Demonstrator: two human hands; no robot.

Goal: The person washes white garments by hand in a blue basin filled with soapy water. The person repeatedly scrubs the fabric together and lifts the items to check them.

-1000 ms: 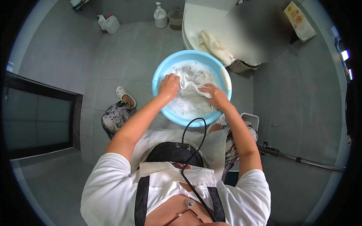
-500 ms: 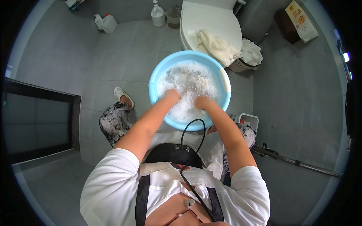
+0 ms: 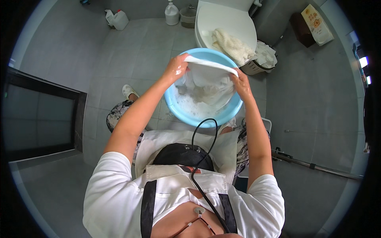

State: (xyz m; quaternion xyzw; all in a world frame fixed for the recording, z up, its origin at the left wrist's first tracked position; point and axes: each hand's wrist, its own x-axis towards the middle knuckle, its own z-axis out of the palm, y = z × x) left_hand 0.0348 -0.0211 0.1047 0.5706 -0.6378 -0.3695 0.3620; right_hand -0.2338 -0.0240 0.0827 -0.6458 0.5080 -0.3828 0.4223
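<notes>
A wet white cloth (image 3: 210,76), perhaps a garment, is stretched between my two hands above a light blue basin (image 3: 180,112). My left hand (image 3: 177,68) is closed on its upper left corner, with suds on the skin. At the other end of the raised edge, my right hand (image 3: 241,84) grips the upper right corner. The cloth's lower part hangs into the foamy water (image 3: 194,105). How far it reaches below the suds is hidden.
Beyond the basin stands a white toilet (image 3: 228,20) with a cream towel (image 3: 230,45) draped on its lid. A bin (image 3: 254,68) holding white material is beside it. A pump bottle (image 3: 172,14) and white jugs (image 3: 118,20) line the back wall. A black cable (image 3: 193,137) loops before me.
Both hands have come up out of the suds and spread apart, lifting the white cloth between them. My view has shifted slightly.
</notes>
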